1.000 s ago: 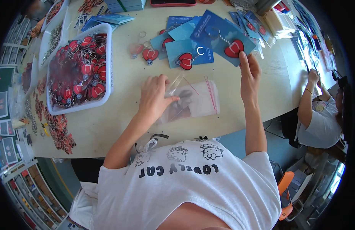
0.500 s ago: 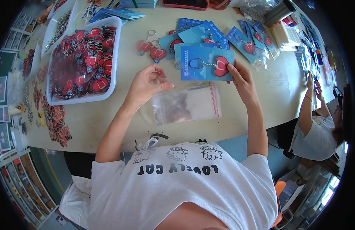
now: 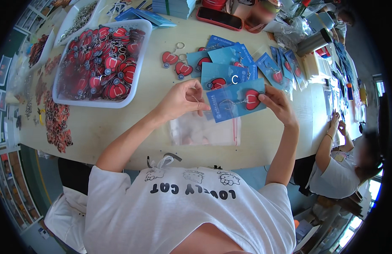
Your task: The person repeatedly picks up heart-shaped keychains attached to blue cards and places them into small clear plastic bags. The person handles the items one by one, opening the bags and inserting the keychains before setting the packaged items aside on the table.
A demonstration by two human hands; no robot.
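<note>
My right hand pinches the right end of a blue printed card, which is tilted above the table. On that card lies a red heart-shaped keychain with its chain and ring toward the left. My left hand is closed, thumb against fingers, at the card's left end; what it pinches, perhaps clear film, is too faint to make out. Beneath both hands lies a stack of clear plastic bags with a red seal line. Two loose red keychains rest beyond my left hand.
A white bin full of red keychains stands at the left. Several blue cards with keychains lie ahead, near a phone and a grey cylinder. Loose red pieces cover the table's left. Another person works at the right.
My right hand has brought the card and keychain nearer to me and tilted it. My left hand has moved right to the card's left end, its fingers now closed.
</note>
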